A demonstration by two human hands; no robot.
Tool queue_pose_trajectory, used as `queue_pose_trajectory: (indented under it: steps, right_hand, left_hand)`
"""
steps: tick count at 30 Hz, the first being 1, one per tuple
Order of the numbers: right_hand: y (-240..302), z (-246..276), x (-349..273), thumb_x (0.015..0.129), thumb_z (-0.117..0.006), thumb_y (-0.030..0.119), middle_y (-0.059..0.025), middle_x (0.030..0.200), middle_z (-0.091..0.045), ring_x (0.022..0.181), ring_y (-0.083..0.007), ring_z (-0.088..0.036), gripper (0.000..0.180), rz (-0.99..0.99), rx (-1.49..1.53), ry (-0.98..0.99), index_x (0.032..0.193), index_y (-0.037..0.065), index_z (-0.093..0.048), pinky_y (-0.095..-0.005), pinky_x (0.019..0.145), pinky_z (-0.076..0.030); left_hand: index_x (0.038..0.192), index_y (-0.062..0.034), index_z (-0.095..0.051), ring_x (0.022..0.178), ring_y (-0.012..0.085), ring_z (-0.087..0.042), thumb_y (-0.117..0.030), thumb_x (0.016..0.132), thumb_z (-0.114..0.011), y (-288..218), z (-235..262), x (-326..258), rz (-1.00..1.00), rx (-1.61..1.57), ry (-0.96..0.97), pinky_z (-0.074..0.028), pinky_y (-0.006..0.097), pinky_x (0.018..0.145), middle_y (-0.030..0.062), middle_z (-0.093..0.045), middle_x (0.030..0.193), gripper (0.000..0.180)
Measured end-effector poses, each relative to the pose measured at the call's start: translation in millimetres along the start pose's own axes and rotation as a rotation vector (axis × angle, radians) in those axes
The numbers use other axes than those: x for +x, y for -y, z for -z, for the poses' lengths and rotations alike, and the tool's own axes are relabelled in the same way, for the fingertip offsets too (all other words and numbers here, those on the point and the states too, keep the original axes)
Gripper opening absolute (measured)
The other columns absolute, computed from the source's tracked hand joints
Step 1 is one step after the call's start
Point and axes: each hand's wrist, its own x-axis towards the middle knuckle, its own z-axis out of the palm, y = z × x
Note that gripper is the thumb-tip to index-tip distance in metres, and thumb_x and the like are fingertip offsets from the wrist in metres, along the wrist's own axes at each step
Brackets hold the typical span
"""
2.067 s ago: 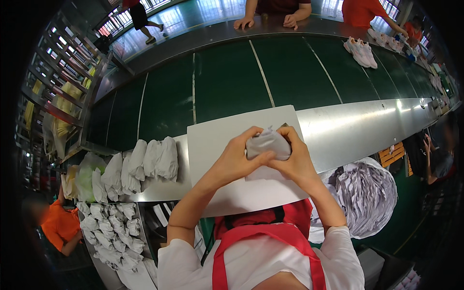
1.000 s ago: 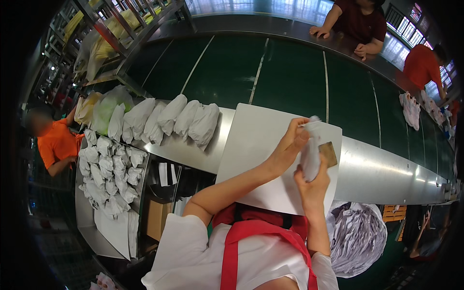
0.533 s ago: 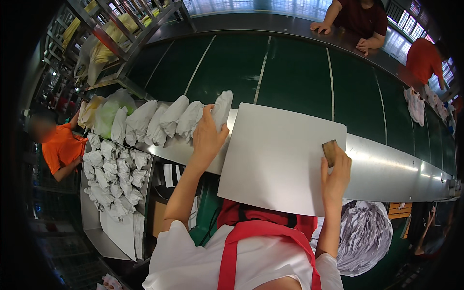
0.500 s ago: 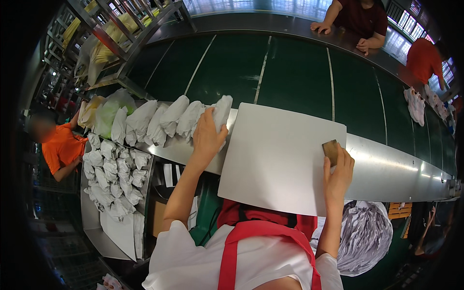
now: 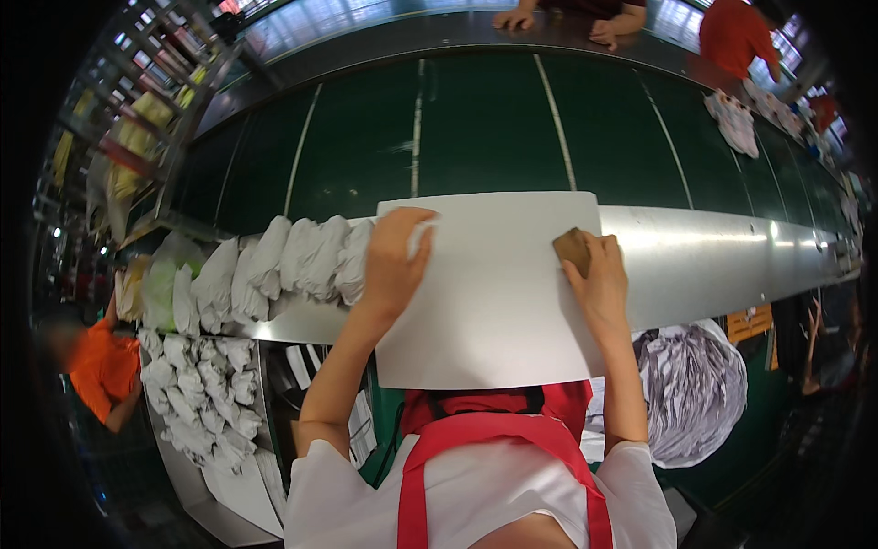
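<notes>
A broad white sheet or board [image 5: 476,302] lies in front of me across the metal ledge. Over its upper left edge is my left hand [image 5: 395,265], fingers curved and thumb apart, with nothing seen in it. My right hand [image 5: 599,279] grips a small brown block [image 5: 572,252] near the sheet's right edge; the block's kind cannot be made out. Just left of my left hand, a row of white paper-wrapped bundles [image 5: 306,256] stands on the ledge.
A metal bin [image 5: 197,499] at lower left holds more wrapped bundles [image 5: 206,393]. Beyond the ledge runs a green conveyor belt [image 5: 485,128]. Crumpled paper [image 5: 690,393] fills a round container at right. A metal rack [image 5: 169,174] stands far left; people are across the belt and at left.
My left hand has come off the end bundle and moved over the sheet, its fingers apart. My right hand keeps the brown block. The view has shifted.
</notes>
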Motion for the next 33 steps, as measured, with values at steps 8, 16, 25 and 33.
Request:
queue_pose_trajectory:
  steps: [8, 16, 25, 33]
  right_hand:
    - [-22, 3, 9, 0.081, -0.056, 0.007, -0.0156, 0.092, -0.056, 0.084, -0.0351, -0.057, 0.022, -0.015, 0.1, -0.045, 0.102, 0.002, -0.054, -0.0412, 0.072, -0.047]
    - [-29, 6, -5, 0.081, -0.058, 0.02, -0.0222, 0.085, -0.059, 0.08, -0.0372, -0.057, 0.027, -0.018, 0.4, 0.195, 0.097, -0.001, -0.053, -0.0407, 0.071, -0.045]
    - [-49, -9, -18, 0.082, -0.056, 0.011, -0.0149, 0.094, -0.061, 0.084, -0.0289, -0.059, 0.027, 0.041, 0.253, -0.568, 0.109, 0.005, -0.055, -0.0381, 0.074, -0.048]
    - [-205, -32, -213, 0.093, -0.051, 0.017, 0.0038, 0.063, -0.045, 0.051, -0.0032, -0.04, 0.015, -0.882, 0.806, -1.014, 0.096, 0.004, -0.057, -0.0197, 0.045, -0.034]
  left_hand:
    - [0.093, -0.0032, -0.061, 0.086, 0.0255, -0.057, -0.004, 0.077, -0.063, -25, -124, 2, -0.383, -0.114, 0.407, -0.048, 0.032, 0.072, 0.0106, -0.057, 0.096, 0.016]
    - [0.086, -0.0014, -0.058, 0.114, 0.0324, -0.047, 0.002, 0.071, -0.061, -46, -110, 16, -0.545, 0.126, 0.328, -0.038, 0.048, 0.095, 0.0131, -0.055, 0.116, 0.016]
    - [0.066, 0.001, -0.045, 0.055, 0.0272, -0.038, 0.001, 0.069, -0.045, -51, -93, 20, -0.234, -0.299, 0.593, -0.03, 0.035, 0.05, 0.0136, -0.039, 0.057, 0.003]
    - [0.066, 0.0002, -0.045, 0.055, 0.0293, -0.037, -0.012, 0.078, -0.043, -39, -121, -1, -0.351, -0.223, 0.521, -0.029, 0.038, 0.051, 0.0143, -0.041, 0.059, 0.017]
